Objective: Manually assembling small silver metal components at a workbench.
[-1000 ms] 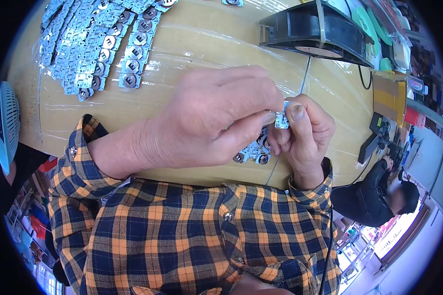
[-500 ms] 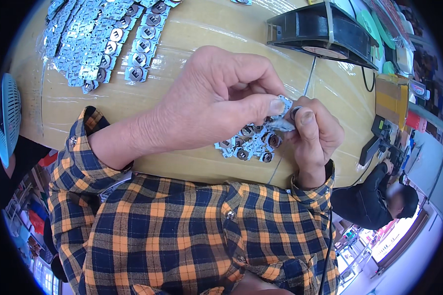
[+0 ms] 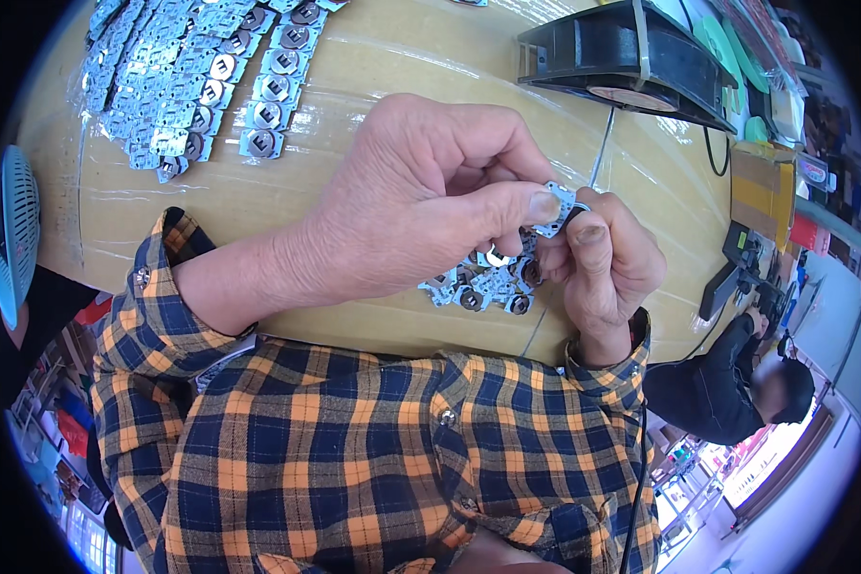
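A small pale-blue circuit board is pinched between the thumb and fingers of my left hand, held above the table. Close against its right edge, my right hand is closed, with thumb and forefinger together. Between them shows the rim of a small round metal piece, which looks like a coin cell; my fingers cover most of it. Under both hands lies a loose pile of similar boards, several with round dark discs on them, partly hidden by my fingers.
Overlapping rows of boards cover the table's far left, with one separate column beside them. A black blower fan stands at the far right, near a cardboard box. A blue fan is at the left edge. Another person sits at right.
The board in my left hand has turned its flat face up and met the right fingertips. A crumpled-looking grey-blue piece between the hands no longer shows. Both hands have barely shifted.
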A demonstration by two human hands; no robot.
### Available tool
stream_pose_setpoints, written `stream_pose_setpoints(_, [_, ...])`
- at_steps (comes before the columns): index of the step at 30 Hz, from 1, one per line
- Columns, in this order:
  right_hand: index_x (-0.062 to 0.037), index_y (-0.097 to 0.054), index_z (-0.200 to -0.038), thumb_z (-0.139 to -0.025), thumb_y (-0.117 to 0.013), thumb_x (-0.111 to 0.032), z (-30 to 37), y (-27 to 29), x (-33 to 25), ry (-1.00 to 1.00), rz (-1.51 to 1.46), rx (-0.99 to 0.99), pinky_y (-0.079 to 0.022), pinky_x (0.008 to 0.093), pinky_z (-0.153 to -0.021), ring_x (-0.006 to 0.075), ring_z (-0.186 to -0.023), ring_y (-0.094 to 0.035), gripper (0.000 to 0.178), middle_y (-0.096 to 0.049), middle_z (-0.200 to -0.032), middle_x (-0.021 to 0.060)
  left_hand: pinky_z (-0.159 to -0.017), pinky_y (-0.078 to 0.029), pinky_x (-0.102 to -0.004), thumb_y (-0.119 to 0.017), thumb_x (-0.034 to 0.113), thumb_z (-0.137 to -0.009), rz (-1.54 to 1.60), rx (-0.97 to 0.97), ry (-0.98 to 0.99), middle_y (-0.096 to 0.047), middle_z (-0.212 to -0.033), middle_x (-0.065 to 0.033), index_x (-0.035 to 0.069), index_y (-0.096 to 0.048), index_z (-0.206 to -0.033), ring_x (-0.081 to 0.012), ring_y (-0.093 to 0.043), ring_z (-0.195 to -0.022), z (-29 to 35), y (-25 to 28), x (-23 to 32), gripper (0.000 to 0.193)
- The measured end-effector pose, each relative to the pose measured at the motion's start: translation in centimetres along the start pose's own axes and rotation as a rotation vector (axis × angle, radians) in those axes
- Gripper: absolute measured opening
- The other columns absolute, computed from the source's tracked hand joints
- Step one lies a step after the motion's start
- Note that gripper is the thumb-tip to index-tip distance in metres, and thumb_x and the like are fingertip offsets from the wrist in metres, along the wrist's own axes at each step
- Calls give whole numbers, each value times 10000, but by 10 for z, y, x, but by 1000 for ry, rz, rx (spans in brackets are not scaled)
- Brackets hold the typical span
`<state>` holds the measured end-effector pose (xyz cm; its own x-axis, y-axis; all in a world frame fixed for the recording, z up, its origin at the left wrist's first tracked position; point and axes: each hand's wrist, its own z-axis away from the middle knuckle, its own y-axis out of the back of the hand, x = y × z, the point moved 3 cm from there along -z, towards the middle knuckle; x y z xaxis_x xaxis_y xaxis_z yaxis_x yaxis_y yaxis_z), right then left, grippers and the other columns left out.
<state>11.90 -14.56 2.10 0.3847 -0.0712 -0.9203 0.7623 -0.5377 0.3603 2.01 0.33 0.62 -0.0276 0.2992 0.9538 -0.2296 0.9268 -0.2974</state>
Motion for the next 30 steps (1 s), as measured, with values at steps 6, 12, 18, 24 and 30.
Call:
stream_pose_setpoints(6, [30,-552,-788,-1011,-500,-299,-1,-1,3,-47,-48,14,-320,192,-444,50,-487,-449,401,-541,-623,36,-582,-522,-176,-630,60,-920,-38,26,-22,-672,-804,-60,-36,-654,-986,-70,-645,-674,1,2,-1,119])
stream_pose_setpoints(12, [10,-510,-771,-1018,-477,-300,-2,-2,1,0,21,-86,-323,206,-423,60,-452,-437,398,-505,-572,26,-585,-525,-179,-647,52,-905,-145,-130,-101,-674,-815,-76,-43,-663,-991,-73,-649,-683,-3,5,-2,129])
stream_pose_setpoints(18, [-32,-450,-722,-1032,-420,-333,1,-4,0,-288,-448,-136,-311,213,-351,67,-372,-386,432,-437,-493,11,-558,-523,-172,-643,48,-907,-38,-163,-75,-680,-801,-74,-35,-671,-1014,-69,-652,-668,0,1,8,138])
stream_pose_setpoints(24, [-26,-458,-729,-1034,-418,-316,2,-5,0,-321,-443,-99,-299,203,-345,64,-363,-371,423,-421,-480,8,-546,-518,-167,-651,70,-908,-50,-160,-9,-681,-802,-67,-34,-671,-1027,-65,-649,-656,0,1,6,159])
stream_pose_setpoints(30, [17,-566,-778,-1021,-483,-237,-1,0,7,-290,-556,-38,-326,211,-385,62,-409,-444,361,-525,-553,26,-524,-497,-191,-712,52,-847,-195,-2,-325,-669,-772,-66,-29,-664,-979,-87,-633,-625,-3,4,7,162])
